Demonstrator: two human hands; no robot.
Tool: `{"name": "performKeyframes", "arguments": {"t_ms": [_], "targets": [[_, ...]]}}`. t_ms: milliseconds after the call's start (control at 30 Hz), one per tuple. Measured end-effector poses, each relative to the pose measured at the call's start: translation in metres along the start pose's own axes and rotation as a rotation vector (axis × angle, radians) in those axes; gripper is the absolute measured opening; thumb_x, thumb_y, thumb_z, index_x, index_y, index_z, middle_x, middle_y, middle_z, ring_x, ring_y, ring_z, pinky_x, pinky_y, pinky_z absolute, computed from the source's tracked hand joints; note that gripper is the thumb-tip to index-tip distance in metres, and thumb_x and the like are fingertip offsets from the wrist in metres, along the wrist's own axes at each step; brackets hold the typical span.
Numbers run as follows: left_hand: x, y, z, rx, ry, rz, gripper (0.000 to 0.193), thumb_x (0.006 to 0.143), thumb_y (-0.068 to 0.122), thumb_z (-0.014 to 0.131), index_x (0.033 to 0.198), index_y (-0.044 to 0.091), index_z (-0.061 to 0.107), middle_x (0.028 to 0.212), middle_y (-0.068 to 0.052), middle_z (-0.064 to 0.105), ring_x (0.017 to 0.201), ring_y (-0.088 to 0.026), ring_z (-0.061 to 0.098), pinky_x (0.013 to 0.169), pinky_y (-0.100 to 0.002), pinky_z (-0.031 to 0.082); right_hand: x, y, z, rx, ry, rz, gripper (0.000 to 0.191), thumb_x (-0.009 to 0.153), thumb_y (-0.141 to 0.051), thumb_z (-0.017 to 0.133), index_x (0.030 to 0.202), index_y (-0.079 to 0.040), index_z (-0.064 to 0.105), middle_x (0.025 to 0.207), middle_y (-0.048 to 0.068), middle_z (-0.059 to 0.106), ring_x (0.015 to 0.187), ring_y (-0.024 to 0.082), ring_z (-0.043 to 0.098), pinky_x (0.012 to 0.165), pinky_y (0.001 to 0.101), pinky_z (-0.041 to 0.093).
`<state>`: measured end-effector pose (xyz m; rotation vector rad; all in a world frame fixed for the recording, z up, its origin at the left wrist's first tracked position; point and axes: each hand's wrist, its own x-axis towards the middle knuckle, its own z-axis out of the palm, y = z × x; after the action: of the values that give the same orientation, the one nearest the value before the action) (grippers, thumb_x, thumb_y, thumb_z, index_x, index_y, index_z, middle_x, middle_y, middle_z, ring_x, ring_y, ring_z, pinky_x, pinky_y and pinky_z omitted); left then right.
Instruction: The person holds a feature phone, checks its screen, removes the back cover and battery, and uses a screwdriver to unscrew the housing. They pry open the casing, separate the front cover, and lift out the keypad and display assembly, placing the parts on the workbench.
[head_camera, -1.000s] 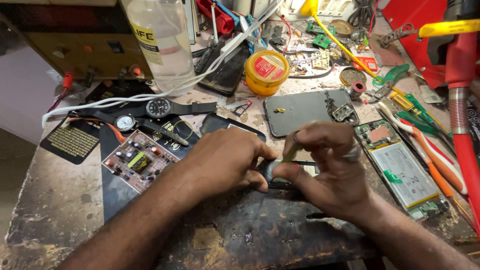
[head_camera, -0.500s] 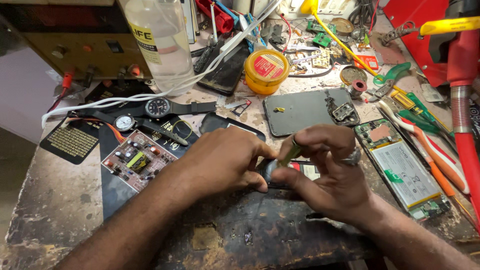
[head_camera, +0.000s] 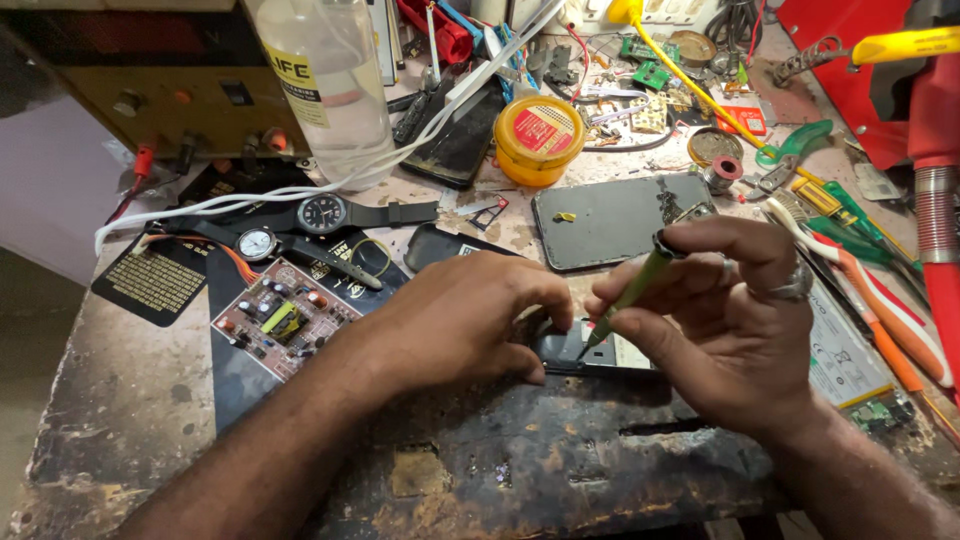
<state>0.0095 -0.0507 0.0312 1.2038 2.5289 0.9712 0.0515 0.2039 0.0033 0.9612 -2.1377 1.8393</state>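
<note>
Phone (head_camera: 590, 352) lies pinned under left hand (head_camera: 465, 315); right hand (head_camera: 735, 320) grip clenched around green screwdriver (head_camera: 625, 298), tip touching it.

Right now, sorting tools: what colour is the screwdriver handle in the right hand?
Green, in the head view: screwdriver, right hand.

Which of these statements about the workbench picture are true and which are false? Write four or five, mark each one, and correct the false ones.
1. The right hand holds a green screwdriver. True.
2. The screwdriver's tip points down at the small dark device. True.
3. The left hand is lifted clear of the device. False: its fingers press on the device.
4. The yellow tin lies between the two hands. False: it stands farther back, beside the clear bottle.
5. Two watches lie left of the hands, near a circuit board. True.
</note>
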Motion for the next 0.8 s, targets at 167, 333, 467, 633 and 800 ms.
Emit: {"name": "performKeyframes", "arguments": {"t_ms": [167,333,467,633,800], "targets": [[0.000,0.003,-0.003,0.019,-0.004,-0.012,0.043,0.066,0.026,0.089,0.104,0.017,0.071,0.094,-0.005,0.074,0.093,-0.027,0.071,0.074,-0.044,0.053,-0.009,0.008,-0.002,-0.024,-0.013,-0.046,0.062,0.094,0.009,0.072,0.140,-0.013,0.036,0.117,0.018,0.071,0.109,0.025,0.076,0.096,0.0387,0.067],[-0.001,0.005,-0.004,0.005,-0.009,-0.054,0.042,0.066,0.027,0.089,0.103,0.018,0.072,0.093,-0.006,0.075,0.091,-0.027,0.072,0.073,-0.043,0.054,-0.009,0.011,-0.001,-0.111,-0.026,-0.066,0.062,0.090,0.009,0.073,0.137,-0.010,0.037,0.116,0.017,0.067,0.110,0.025,0.074,0.095,0.0389,0.067],[-0.001,0.006,-0.004,0.006,-0.002,-0.060,0.042,0.067,0.027,0.089,0.103,0.018,0.072,0.092,-0.007,0.075,0.090,-0.028,0.072,0.073,-0.043,0.053,-0.006,0.011,0.002,-0.319,-0.082,-0.238,0.069,0.082,-0.003,0.085,0.132,-0.011,0.037,0.110,0.012,0.065,0.101,0.019,0.076,0.086,0.0321,0.065],[0.000,0.007,-0.002,0.015,-0.015,-0.100,0.041,0.066,0.027,0.089,0.102,0.018,0.073,0.091,-0.006,0.076,0.090,-0.028,0.072,0.073,-0.043,0.054,-0.008,0.005,0.004,-0.457,-0.111,-0.319,0.069,0.083,-0.003,0.086,0.131,-0.015,0.037,0.101,0.008,0.071,0.095,0.019,0.077,0.080,0.0295,0.063],[0.001,0.008,-0.003,0.021,-0.028,-0.115,0.041,0.067,0.027,0.088,0.103,0.018,0.073,0.090,-0.006,0.076,0.090,-0.027,0.073,0.074,-0.042,0.054,-0.005,0.000,0.008,-0.195,-0.134,-0.180,0.067,0.085,0.008,0.074,0.134,-0.013,0.033,0.116,0.017,0.065,0.105,0.028,0.071,0.089,0.0365,0.063]]}}
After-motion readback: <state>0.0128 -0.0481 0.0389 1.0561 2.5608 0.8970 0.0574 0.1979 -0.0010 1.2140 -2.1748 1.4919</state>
